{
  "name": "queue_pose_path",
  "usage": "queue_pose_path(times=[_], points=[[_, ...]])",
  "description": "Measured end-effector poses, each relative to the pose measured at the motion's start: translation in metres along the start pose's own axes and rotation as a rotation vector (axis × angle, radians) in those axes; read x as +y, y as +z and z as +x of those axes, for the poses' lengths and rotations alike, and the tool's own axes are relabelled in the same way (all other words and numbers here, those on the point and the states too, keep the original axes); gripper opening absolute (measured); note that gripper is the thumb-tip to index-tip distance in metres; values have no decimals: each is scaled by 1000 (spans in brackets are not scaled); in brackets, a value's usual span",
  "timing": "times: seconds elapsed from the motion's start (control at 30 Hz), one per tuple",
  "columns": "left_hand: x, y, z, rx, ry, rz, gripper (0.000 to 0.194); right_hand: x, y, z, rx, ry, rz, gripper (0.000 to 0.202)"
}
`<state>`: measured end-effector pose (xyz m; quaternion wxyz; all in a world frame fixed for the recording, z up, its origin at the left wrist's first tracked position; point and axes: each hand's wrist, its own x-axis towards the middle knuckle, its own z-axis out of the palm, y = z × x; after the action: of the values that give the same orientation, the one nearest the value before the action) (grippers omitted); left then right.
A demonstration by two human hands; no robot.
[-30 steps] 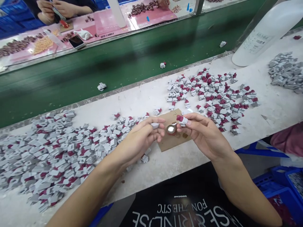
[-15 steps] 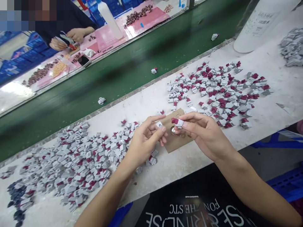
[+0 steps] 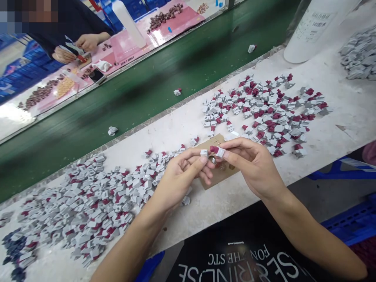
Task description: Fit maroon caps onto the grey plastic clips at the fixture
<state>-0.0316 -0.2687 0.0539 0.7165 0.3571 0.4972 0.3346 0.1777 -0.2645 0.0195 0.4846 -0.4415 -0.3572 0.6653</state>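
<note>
Your left hand point(image 3: 186, 170), at the centre of the frame, pinches a small grey piece point(image 3: 204, 154) between thumb and fingers, the other fingers loosely curled. Just to its right, your right hand point(image 3: 254, 162) grips a maroon-and-grey piece point(image 3: 217, 151) by its grey end, the maroon end facing the grey piece. The two pieces are close together, with a narrow gap between them.

Below your fingertips a brown board point(image 3: 216, 181) lies on the white table point(image 3: 202, 213). A small round object point(image 3: 212, 159) sits on it, partly hidden by your fingers; it appears to have a shiny face.

A broad heap of grey and maroon parts point(image 3: 88, 203) spreads over the left and lower left of the frame, with a dark blue cluster point(image 3: 13, 250) at its far left edge. A looser heap of similar parts point(image 3: 264, 111) lies right of centre, beyond your right hand. At the upper right, a large white bottle point(image 3: 311, 33) stands near a grey pile point(image 3: 360, 53).

Three loose parts point(image 3: 178, 92) lie well apart along the green strip point(image 3: 147, 94) crossing the frame. Past it, at the upper left, another person's hands point(image 3: 88, 42) work over a pink surface point(image 3: 125, 49), near a phone point(image 3: 97, 75).
</note>
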Motion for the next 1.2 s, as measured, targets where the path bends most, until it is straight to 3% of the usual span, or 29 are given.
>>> queue_pose_path(times=[0.43,0.9,1.07,1.2], points=[[-1,-1,3,-44,45,82,18,3,6,1,-52,-34,-37,6],[27,-15,-2,-68,29,311,16,-19,8,26,-283,63,-141,11],[25,-26,-8,-23,40,326,20,-18,19,35,-356,109,-190,21],[29,-50,-13,75,98,382,23,-22,38,59,-457,79,-284,17]])
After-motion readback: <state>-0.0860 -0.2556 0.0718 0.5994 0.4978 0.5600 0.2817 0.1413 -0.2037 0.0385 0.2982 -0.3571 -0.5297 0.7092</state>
